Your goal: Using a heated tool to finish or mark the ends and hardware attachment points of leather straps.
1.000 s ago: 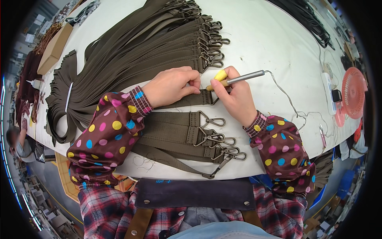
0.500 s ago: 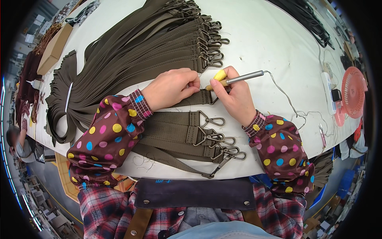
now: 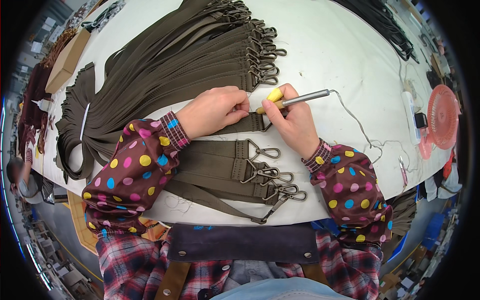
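Note:
My left hand (image 3: 216, 111) is closed, thumb and fingertips pinched together over the end of a dark olive webbing strap (image 3: 235, 124). What it pinches is too small to make out. My right hand (image 3: 295, 122) grips a corded pen-shaped tool like a soldering iron (image 3: 306, 96), with a metal shaft and a tan handle. Its tan end points left, close to my left fingertips and just above the strap's stitched end. A yellow piece (image 3: 275, 94) shows at my right forefinger. More straps with metal snap hooks (image 3: 270, 152) lie nearer to me.
A large fanned bundle of straps (image 3: 175, 70) covers the table's left, bound by a white tie (image 3: 85, 121). The tool's cord (image 3: 352, 112) runs right toward a white power strip (image 3: 413, 116) and a pink round basket-like thing (image 3: 443, 116). Small snips (image 3: 402, 170) lie at right.

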Demonstrator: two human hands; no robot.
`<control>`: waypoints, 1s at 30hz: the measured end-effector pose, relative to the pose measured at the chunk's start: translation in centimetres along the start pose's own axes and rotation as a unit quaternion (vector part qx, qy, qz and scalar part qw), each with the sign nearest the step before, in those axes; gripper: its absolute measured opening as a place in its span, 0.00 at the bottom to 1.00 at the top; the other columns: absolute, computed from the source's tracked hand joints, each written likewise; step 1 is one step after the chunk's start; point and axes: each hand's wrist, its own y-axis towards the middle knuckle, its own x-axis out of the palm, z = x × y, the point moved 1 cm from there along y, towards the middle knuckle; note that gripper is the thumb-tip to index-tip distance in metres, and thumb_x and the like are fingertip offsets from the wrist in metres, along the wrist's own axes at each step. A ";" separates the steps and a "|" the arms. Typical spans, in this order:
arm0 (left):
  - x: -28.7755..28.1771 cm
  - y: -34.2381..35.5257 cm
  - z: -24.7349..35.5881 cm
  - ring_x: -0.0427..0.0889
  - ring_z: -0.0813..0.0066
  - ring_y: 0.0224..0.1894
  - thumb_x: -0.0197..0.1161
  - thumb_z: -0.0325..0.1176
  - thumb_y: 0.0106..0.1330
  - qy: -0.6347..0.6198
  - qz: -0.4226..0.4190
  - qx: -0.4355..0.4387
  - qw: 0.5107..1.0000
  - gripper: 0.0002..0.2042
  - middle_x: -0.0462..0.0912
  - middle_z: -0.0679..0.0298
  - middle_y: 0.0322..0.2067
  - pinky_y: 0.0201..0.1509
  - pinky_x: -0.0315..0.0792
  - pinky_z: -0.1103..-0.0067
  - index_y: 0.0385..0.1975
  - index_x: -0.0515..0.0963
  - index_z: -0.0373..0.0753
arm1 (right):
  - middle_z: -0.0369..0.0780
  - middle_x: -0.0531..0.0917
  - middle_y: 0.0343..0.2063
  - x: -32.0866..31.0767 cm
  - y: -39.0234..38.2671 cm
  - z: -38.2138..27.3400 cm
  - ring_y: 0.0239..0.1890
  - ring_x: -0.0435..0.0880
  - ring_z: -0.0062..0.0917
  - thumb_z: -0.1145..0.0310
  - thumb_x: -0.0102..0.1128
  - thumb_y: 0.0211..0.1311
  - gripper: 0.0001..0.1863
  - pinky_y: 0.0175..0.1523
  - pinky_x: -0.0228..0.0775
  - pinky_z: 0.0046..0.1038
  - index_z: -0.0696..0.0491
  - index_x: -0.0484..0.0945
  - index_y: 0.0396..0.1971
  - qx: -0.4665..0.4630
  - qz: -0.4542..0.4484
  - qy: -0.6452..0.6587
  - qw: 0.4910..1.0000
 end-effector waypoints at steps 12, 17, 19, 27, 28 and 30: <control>1.2 -0.6 -0.1 0.77 0.76 0.27 0.60 0.23 0.58 -0.107 0.067 -0.018 0.992 0.06 0.76 0.63 0.28 0.29 0.73 0.81 0.30 0.69 0.35 | 0.36 0.77 0.18 0.1 -0.1 -0.2 0.18 0.75 0.17 0.68 0.58 0.60 0.11 0.24 0.64 0.20 0.57 0.67 0.30 -0.004 0.002 0.007 1.000; 1.1 -0.5 0.1 0.77 0.80 0.27 0.60 0.24 0.59 -0.192 0.075 -0.071 0.976 0.07 0.76 0.66 0.26 0.29 0.74 0.83 0.31 0.68 0.35 | 0.36 0.77 0.17 0.1 -0.1 -0.2 0.17 0.74 0.18 0.68 0.58 0.60 0.11 0.23 0.64 0.21 0.57 0.67 0.30 -0.013 -0.002 -0.011 1.000; 1.1 -0.4 0.0 0.78 0.78 0.28 0.60 0.25 0.59 -0.224 0.075 -0.089 0.968 0.07 0.76 0.65 0.26 0.30 0.74 0.81 0.32 0.67 0.36 | 0.37 0.77 0.17 0.0 0.0 -0.2 0.17 0.74 0.18 0.68 0.58 0.60 0.11 0.23 0.64 0.21 0.57 0.66 0.30 -0.014 -0.003 -0.017 1.000; 1.1 -0.5 -0.2 0.73 0.87 0.28 0.57 0.23 0.62 -0.236 0.053 -0.097 0.965 0.07 0.74 0.68 0.29 0.28 0.74 0.87 0.33 0.65 0.35 | 0.37 0.76 0.17 0.1 0.0 -0.5 0.17 0.74 0.18 0.69 0.58 0.60 0.11 0.23 0.63 0.22 0.57 0.66 0.30 -0.010 -0.006 -0.018 1.000; 1.1 -0.5 -0.2 0.73 0.87 0.28 0.57 0.23 0.62 -0.236 0.053 -0.098 0.965 0.07 0.74 0.68 0.29 0.28 0.74 0.87 0.33 0.65 0.35 | 0.37 0.76 0.17 0.1 0.0 -0.4 0.17 0.74 0.19 0.69 0.58 0.60 0.11 0.23 0.63 0.22 0.57 0.66 0.30 -0.010 -0.007 -0.021 1.000; 1.1 -0.6 -0.3 0.73 0.87 0.28 0.57 0.23 0.62 -0.239 0.053 -0.097 0.965 0.06 0.74 0.68 0.28 0.28 0.74 0.87 0.33 0.65 0.35 | 0.37 0.76 0.17 0.2 0.0 -0.4 0.17 0.74 0.19 0.69 0.58 0.59 0.11 0.22 0.63 0.22 0.57 0.66 0.30 -0.010 -0.008 -0.024 1.000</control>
